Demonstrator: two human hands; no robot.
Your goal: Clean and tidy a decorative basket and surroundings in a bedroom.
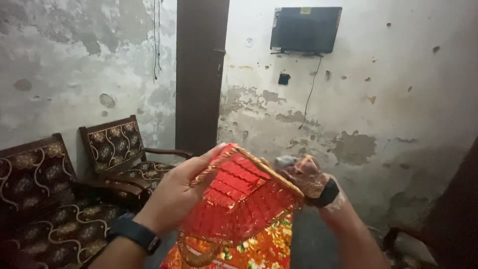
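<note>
While lifted up near centre, looked mid-spread: pleated red cloth [239, 199] stretched between both hands. Clamped by left hand [174, 194], fingers curled over the gold-trimmed left edge. At right corner, right hand [309, 180] blurred; couldn't tell its grip. Chairs [117, 149] far left.

The pleated cloth [239, 199] is held up between the two hands: the left hand [177, 194] at its left edge, the right hand [303, 179] at its upper right. Two armchairs [119, 154] stand to the left (against the wall). A doorway [199, 74] lies behind, with a wall-mounted television [304, 29] to its right.
</note>
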